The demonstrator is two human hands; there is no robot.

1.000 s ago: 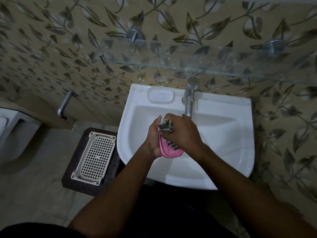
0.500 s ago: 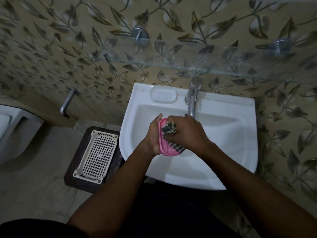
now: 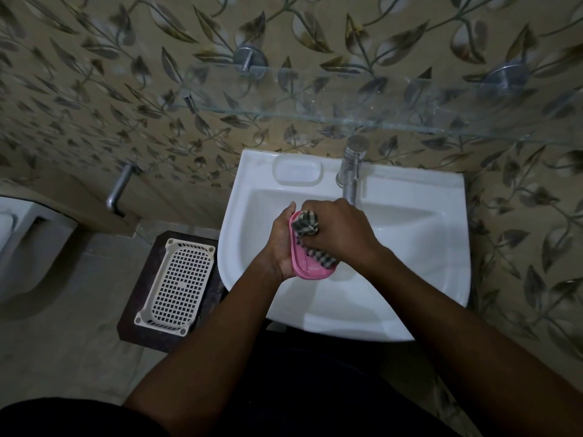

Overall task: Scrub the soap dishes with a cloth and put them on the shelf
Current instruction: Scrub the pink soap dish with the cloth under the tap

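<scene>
Over the white sink [image 3: 410, 279], my left hand [image 3: 279, 244] grips a pink oval soap dish [image 3: 307, 268] from its left side, tilted with the hollow facing right. My right hand [image 3: 339, 231] presses a bunched checked cloth [image 3: 306, 225] into the dish's hollow. Part of the cloth trails out under my right palm. A clear glass shelf [image 3: 362, 99] is fixed to the leaf-patterned wall above the sink, with nothing on it.
A steel tap [image 3: 351, 168] stands at the sink's back, just beyond my right hand. A cream perforated tray [image 3: 176, 280] lies on a dark stool [image 3: 138, 310] left of the sink. A wall spout [image 3: 118, 190] and a toilet [image 3: 25, 247] are at the left.
The dish has turned so more of its pink rim shows on the left. The cloth has shifted up toward the dish's far end and both hands have risen slightly over the basin.
</scene>
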